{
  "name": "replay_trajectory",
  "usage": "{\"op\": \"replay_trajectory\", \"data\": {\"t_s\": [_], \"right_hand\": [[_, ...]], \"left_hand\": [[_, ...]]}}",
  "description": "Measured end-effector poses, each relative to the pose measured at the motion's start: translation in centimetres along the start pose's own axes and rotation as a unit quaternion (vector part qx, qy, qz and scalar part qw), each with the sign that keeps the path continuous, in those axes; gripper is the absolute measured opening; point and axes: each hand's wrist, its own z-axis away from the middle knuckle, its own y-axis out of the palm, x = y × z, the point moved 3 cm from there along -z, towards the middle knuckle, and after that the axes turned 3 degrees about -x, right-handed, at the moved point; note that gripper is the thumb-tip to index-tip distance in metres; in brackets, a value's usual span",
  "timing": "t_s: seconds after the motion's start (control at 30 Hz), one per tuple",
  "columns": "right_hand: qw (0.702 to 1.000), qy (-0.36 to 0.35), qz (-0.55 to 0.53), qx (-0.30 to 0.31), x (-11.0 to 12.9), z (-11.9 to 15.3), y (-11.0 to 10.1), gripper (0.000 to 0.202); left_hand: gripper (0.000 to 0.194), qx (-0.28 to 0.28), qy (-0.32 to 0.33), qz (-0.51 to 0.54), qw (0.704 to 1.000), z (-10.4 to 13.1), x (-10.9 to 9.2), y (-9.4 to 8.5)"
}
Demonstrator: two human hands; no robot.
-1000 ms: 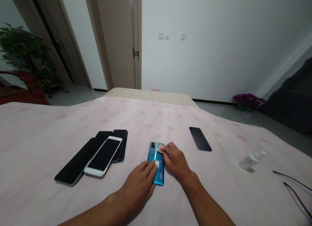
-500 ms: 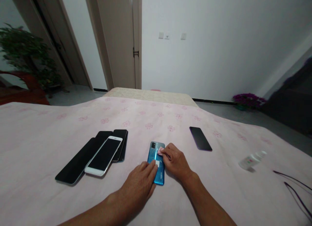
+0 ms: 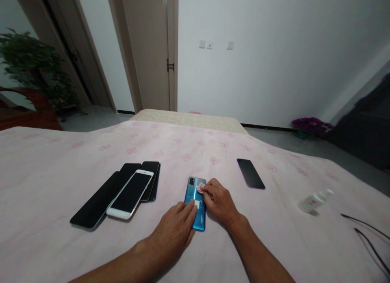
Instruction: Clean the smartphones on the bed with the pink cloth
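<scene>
Pinching pink cloth (image 3: 200, 188), right hand (image 3: 219, 199) meets blue phone (image 3: 200, 220) near its far end; long axis runs near-to-far. Left hand (image 3: 174, 221), fingers extended, lies over left edge.

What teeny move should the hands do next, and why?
Perhaps the right hand should slide the small pink piece gently across the back of the blue phone. The piece is pinched in that hand's fingers, against the phone near its camera, and the left hand lies on the phone, which should help hold it steady.
</scene>
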Motion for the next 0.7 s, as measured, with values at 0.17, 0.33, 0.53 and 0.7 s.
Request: {"op": "replay_trajectory", "data": {"t_s": [0.17, 0.33, 0.53, 0.7], "right_hand": [[1.000, 0.008, 0.022, -0.018, -0.5, -0.2, 0.2, 0.023], [0.999, 0.024, 0.034, -0.034, -1.0, -0.7, 0.4, 0.021], [1.000, 0.009, 0.002, -0.004, -0.1, -0.1, 0.1, 0.023], [1.000, 0.013, 0.018, -0.003, -0.1, 0.1, 0.1, 0.024]], "left_hand": [[0.047, 0.008, -0.006, -0.002, 1.000, 0.0, 0.0, 0.3], [0.048, 0.001, -0.007, -0.005, 1.000, 0.1, 0.0, 0.6], [0.047, 0.000, -0.002, -0.006, 1.000, 0.1, 0.0, 0.4], [0.048, 0.012, -0.007, -0.002, 1.000, 0.0, 0.0, 0.4]]}}
